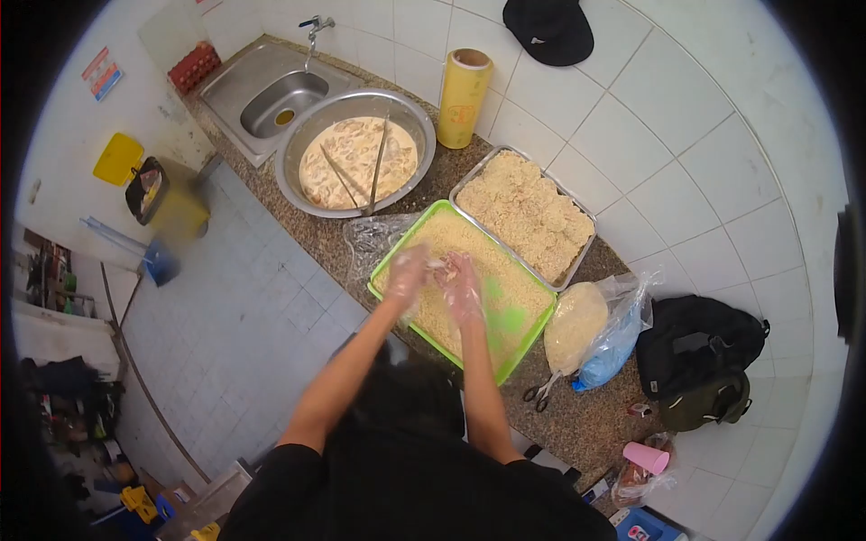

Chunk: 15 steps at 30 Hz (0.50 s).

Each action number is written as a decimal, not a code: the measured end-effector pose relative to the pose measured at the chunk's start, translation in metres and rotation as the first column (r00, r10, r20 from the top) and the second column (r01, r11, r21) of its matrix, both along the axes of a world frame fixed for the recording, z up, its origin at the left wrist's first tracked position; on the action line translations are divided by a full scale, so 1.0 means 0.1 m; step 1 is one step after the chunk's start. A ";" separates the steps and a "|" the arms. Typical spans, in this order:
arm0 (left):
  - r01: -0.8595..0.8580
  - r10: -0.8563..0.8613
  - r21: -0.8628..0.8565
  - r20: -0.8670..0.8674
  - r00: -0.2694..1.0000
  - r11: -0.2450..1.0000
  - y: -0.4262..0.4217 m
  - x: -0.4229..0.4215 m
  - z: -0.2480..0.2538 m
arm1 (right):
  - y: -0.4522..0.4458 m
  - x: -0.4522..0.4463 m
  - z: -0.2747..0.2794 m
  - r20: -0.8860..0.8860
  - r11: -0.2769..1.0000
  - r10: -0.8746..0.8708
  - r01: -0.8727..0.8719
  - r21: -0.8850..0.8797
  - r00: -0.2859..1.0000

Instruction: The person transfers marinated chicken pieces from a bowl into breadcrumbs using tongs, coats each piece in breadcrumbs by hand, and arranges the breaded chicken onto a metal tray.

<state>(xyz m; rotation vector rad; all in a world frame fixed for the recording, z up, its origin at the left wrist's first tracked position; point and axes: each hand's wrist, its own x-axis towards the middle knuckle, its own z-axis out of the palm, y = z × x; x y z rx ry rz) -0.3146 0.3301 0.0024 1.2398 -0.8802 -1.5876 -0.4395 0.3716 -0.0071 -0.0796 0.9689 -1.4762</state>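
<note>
Both my hands wear clear plastic gloves and are over a green tray (523,354) spread with pale breadcrumbs (469,245). My right hand (463,288) has its fingers curled round a small piece of meat (443,266). Just left of that piece is my left hand (408,275), smeared by motion, so its fingers cannot be made out. Behind the green tray, a metal tray (566,283) holds a heap of crumb-coated pieces (528,212). Up and to the left stands a large steel bowl (287,171) of meat in pale batter (347,167), with metal tongs (377,167) resting in it.
A yellow roll of film (464,99) stands by the wall, beyond the sink (284,104). To the right lie a bag of crumbs (575,326), a blue bag (612,350), scissors (541,393), a black backpack (690,343) and a pink cup (646,457) on the granite counter (577,433).
</note>
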 end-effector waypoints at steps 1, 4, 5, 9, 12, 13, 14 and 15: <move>0.039 -0.033 -0.145 0.049 0.998 0.989 0.03 -0.14 0.06 | -0.01 0.05 -0.10 0.068 0.996 -0.058 0.062 -0.062 0.996; 0.404 0.003 -0.425 0.692 0.722 0.810 0.14 -0.43 0.14 | -0.03 0.09 -0.64 -0.020 0.966 -0.186 0.179 -0.189 0.982; 0.412 0.016 -0.450 0.690 0.723 0.792 0.19 -0.54 -0.03 | -0.01 0.10 -0.78 -0.200 0.964 -0.224 0.185 -0.193 0.954; 0.416 0.082 -0.532 0.682 0.727 0.738 0.34 -0.71 -0.03 | 0.10 0.19 -0.65 -0.153 0.960 -0.271 0.254 -0.120 0.950; 0.298 0.072 -0.534 0.566 0.821 0.791 0.47 -0.76 0.03 | 0.19 0.33 -0.41 -0.086 0.959 -0.278 0.271 -0.082 0.957; 0.250 0.058 -0.557 0.476 0.877 0.792 0.47 -0.74 0.07 | 0.19 0.39 -0.34 -0.080 0.960 -0.274 0.268 -0.078 0.958; 0.201 0.043 -0.576 0.381 0.924 0.793 0.48 -0.71 0.12 | 0.18 0.46 -0.27 -0.072 0.961 -0.272 0.266 -0.077 0.960; 0.120 0.063 -0.579 0.285 0.956 0.807 0.54 -0.79 -0.04 | 0.16 0.54 -0.14 -0.073 0.963 -0.263 0.257 -0.076 0.962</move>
